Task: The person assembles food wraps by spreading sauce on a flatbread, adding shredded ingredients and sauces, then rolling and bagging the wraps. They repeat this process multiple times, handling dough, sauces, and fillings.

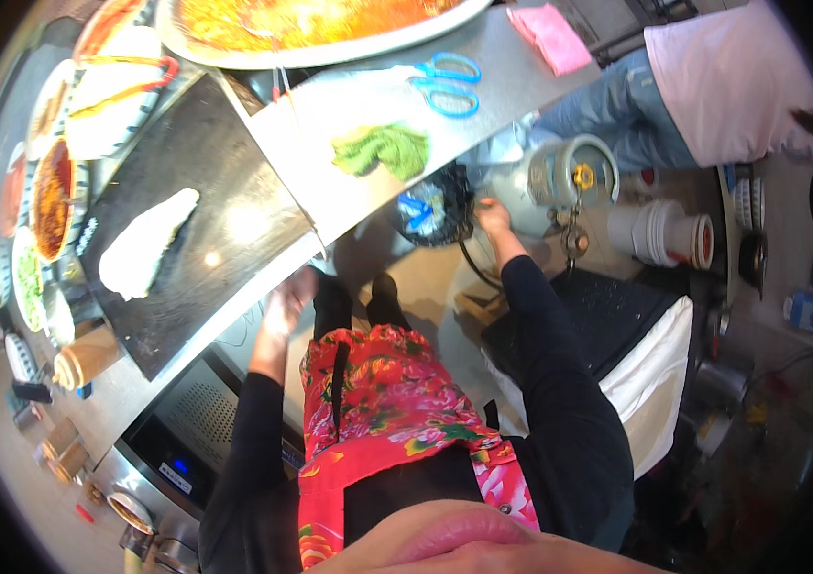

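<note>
1. The person stood at the steel desk (349, 182), right hand (493, 218) stretched down to a dark bag (435, 206) beside the gas cylinder (560, 177); fingers seemed closed on its rim, though I couldn't tell for certain.
2. The left hand (284, 306) gripped the desk's front edge, fingers curled.
3. It looked like the reaching step; lifting the bag past the hose would have needed care.

Right hand (494, 218) is stretched out to the black bag (435, 206) hanging under the steel counter (330, 182), fingers on it. Left hand (284, 304) rests on that counter's near edge. Green cloth (383, 148) and blue scissors (447, 84) sit on top, gas cylinder (560, 177) right of the bag.
</note>
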Available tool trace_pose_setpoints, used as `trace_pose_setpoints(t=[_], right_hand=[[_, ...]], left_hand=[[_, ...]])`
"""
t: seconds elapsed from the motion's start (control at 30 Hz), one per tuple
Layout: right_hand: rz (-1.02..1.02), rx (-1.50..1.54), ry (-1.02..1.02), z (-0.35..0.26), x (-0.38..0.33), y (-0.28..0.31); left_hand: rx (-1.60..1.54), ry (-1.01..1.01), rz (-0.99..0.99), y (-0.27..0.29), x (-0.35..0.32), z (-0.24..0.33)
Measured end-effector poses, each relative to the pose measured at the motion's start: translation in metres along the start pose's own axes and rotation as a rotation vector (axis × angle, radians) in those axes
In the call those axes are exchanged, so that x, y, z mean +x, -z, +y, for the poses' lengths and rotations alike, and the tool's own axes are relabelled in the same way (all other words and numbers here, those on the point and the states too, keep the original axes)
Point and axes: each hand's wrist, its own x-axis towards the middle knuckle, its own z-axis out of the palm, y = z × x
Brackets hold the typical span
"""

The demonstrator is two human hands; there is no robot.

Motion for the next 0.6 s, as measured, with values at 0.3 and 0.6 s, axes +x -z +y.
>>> trace_pose_setpoints(t=[0.3,0.6], right_hand=[[-0.022,-0.328,0.253,0.051,0.081,0.018],[-1.188,0.436,0.204,-0.066,-0.332,0.043]], left_hand=[[0.343,0.233,-0.114,-0.071,-0.143,-0.051],[1.409,-0.347,-0.488,-0.166,-0.197,-0.039]])
